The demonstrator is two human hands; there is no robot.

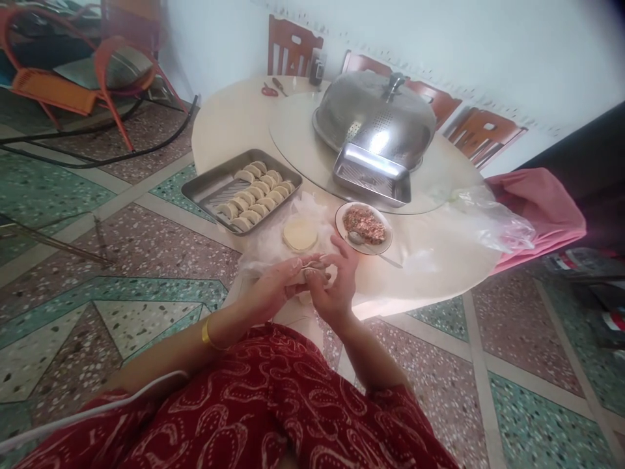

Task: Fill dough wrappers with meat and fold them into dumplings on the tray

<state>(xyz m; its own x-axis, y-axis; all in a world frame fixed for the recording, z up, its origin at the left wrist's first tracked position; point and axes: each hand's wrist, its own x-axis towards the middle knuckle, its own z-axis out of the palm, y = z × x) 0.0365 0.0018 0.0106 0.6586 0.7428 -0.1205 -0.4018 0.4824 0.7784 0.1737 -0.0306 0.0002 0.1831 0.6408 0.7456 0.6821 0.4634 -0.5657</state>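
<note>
Between my two hands, just past the near table edge, is a dumpling, partly hidden by the fingers. My left hand supports it from the left, and the thumb and fingers of my right hand pinch its edge. Beyond them a stack of round dough wrappers lies on a clear plastic bag. Right of that stands a white bowl of minced meat filling with a spoon in it. Rows of folded dumplings sit in a metal tray at the left.
A glass turntable carries a large domed metal lid and a rectangular metal pan. Red scissors and a dark bottle are at the back. A plastic bag and pink cloth are at the right edge.
</note>
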